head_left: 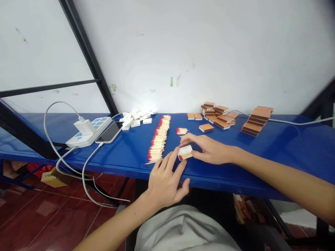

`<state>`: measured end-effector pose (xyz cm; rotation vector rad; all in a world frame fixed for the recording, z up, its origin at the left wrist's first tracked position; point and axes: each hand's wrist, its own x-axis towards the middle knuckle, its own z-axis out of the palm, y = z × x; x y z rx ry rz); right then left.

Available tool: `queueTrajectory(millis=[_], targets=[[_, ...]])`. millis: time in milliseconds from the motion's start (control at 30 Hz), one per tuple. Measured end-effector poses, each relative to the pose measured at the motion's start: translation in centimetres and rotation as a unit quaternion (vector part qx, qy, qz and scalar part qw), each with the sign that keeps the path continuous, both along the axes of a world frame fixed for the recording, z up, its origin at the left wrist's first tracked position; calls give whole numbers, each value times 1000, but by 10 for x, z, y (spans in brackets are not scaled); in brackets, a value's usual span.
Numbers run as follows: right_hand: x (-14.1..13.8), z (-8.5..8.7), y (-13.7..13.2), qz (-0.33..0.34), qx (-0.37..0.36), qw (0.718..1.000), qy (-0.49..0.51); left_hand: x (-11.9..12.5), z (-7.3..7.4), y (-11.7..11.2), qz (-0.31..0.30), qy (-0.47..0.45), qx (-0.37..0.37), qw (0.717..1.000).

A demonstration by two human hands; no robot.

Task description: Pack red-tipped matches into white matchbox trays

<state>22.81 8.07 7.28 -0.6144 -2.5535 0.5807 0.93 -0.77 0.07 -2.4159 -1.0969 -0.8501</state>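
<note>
A small white matchbox tray (185, 152) with a few red-tipped matches in it lies near the front edge of the blue table (274, 150). My right hand (208, 149) grips it from the right, fingers curled round it. My left hand (166, 179) rests at the table edge with its fingers stretched toward the tray's left end, touching it. A long row of red-tipped matches (159, 137) lies just to the left, and a small bunch of matches (181, 131) sits behind the tray.
Brown matchbox sleeves lie scattered (216, 116) and stacked (256, 122) at the back right. White inner trays (136, 119) are piled at the back centre. A phone (110, 132) and a power strip with charger (87, 130) and cables sit at the left.
</note>
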Motion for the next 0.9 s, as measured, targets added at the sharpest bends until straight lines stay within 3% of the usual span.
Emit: queueTrajectory(millis=[133, 333, 567, 700, 900], targets=[[8, -3, 15, -24, -4, 999, 36, 0, 1, 0, 3, 4, 2, 1000], [26, -5, 40, -157, -5, 988, 5, 0, 0, 0, 4, 6, 6, 1000], [32, -6, 51, -170, 63, 983, -1, 1, -1, 1, 2, 5, 12, 1000], [19, -12, 51, -166, 113, 976, -89, 1, -1, 0, 3, 2, 15, 1000], [7, -22, 57, -195, 88, 972, -102, 1, -1, 0, 3, -2, 32, 999]])
